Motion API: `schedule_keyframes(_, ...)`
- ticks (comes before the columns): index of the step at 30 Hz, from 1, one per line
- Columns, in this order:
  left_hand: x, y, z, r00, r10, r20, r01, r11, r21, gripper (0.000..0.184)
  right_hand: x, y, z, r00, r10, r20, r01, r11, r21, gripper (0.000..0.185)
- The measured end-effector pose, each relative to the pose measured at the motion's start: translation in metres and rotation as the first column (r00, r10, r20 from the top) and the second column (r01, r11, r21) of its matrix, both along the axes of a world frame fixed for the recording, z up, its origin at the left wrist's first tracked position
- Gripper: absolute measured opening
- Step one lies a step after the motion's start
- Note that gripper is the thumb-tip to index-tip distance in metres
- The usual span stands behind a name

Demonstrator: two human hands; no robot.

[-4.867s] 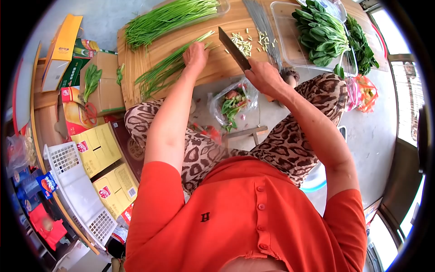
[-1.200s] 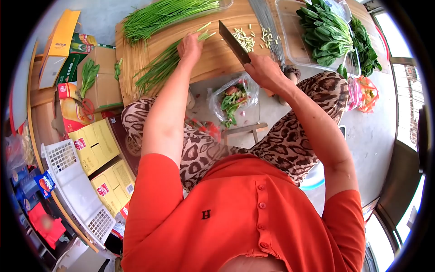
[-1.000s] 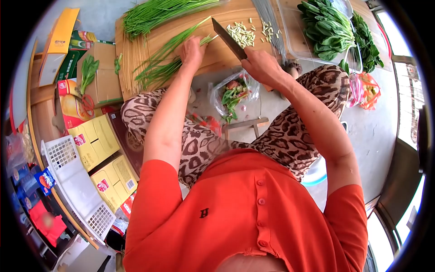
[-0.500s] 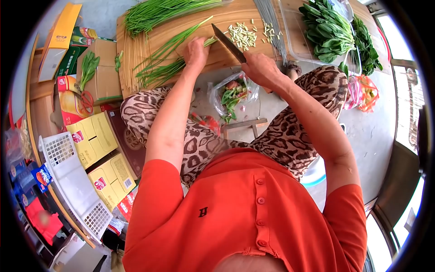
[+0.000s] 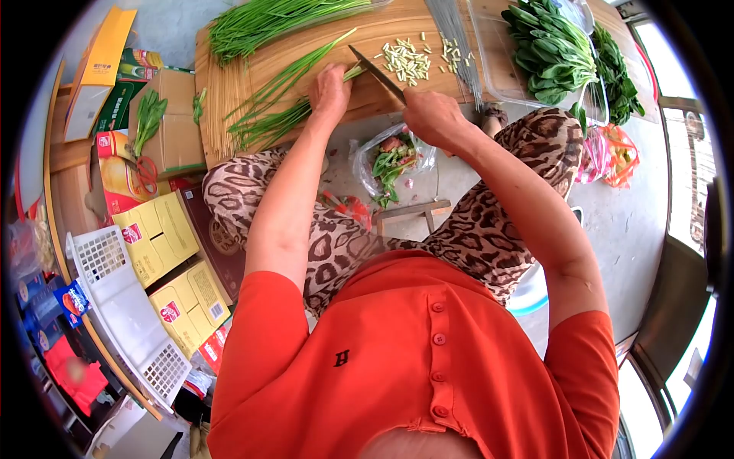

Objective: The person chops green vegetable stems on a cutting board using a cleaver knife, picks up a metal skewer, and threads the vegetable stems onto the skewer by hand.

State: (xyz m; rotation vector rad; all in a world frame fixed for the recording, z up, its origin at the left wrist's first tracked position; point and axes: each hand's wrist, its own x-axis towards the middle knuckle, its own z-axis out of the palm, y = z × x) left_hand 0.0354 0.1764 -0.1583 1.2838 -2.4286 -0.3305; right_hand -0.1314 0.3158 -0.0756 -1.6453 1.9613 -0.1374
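Green stalks [image 5: 277, 124] on the wooden table [image 5: 384, 29] are gripped by the left hand [image 5: 330, 93], long axis slanting forward and right, pale ends toward the knife [image 5: 378, 75]. Its blade is pointed forward and left, its handle enclosed by the right hand [image 5: 434, 118]. Yellow cartons [image 5: 159, 237] are ranged at left, bare floor [image 5: 615, 241] at right.

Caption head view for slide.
Left hand grips chive-like stalks; right hand holds a kitchen knife beside chopped pieces on a wooden surface.
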Motion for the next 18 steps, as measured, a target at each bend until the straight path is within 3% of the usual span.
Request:
schedule_keyframes(2,-0.001,-0.002,-0.002,0.999,-0.032,0.004,0.032,0.999,-0.020,0.017,0.000,-0.003,0.001,1.000,-0.005,-0.003,0.005,1.000,-0.001,0.026)
schedule_keyframes(5,-0.004,-0.014,-0.001,0.996,0.085,-0.004,-0.085,0.995,-0.061,0.017,0.000,-0.003,0.006,0.998,-0.050,0.039,0.050,0.999,0.019,0.026)
schedule_keyframes(7,-0.006,-0.032,0.007,0.985,0.129,0.118,-0.105,0.976,-0.188,0.019,-0.002,-0.003,0.007,0.997,-0.054,0.063,0.054,0.999,-0.001,0.026)
schedule_keyframes(9,-0.011,-0.049,0.010,0.982,0.135,0.129,-0.108,0.973,-0.202,0.018,-0.009,-0.003,0.005,0.996,-0.052,0.078,0.054,0.998,-0.032,0.027)
schedule_keyframes(12,-0.022,-0.073,0.004,0.986,0.165,-0.032,-0.166,0.985,-0.046,0.024,-0.018,0.002,0.002,0.985,-0.103,0.136,0.111,0.993,-0.050,0.026)
schedule_keyframes(18,-0.021,-0.078,-0.010,0.977,0.213,0.028,-0.214,0.976,0.041,0.020,-0.023,0.003,-0.002,0.976,-0.159,0.150,0.165,0.986,-0.026,0.027)
